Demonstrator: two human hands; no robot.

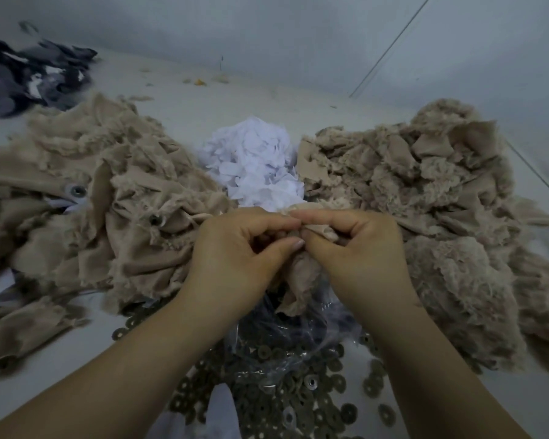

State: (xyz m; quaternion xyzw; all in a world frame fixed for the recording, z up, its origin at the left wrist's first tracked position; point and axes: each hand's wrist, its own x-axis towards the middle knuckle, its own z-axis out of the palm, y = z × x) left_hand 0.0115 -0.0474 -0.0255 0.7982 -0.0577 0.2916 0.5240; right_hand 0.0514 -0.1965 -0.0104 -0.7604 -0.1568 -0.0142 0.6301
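Fingers (pixel 293 217) of both hands (pixel 235 248) (pixel 358 248) curl, pinching 1 beige fabric scrap (pixel 301 274) between them.

A: Entry: legible text, labels, brands, numbers, signs?

B: None readable. Pinched beige scrap (pixel 301 274): plain, no print. Beige fabric heaps (pixel 133 223): plain. White pieces (pixel 254 166): blank where they show.

A: Ring pieces (pixel 298 394)?

B: Too small and blurred to tell any stamping. Clear plastic bag (pixel 267 359): no label seen.

A: Dark cloth pile (pixel 29 80)?

B: White patches only, no letters made out. Legible markings: nil.
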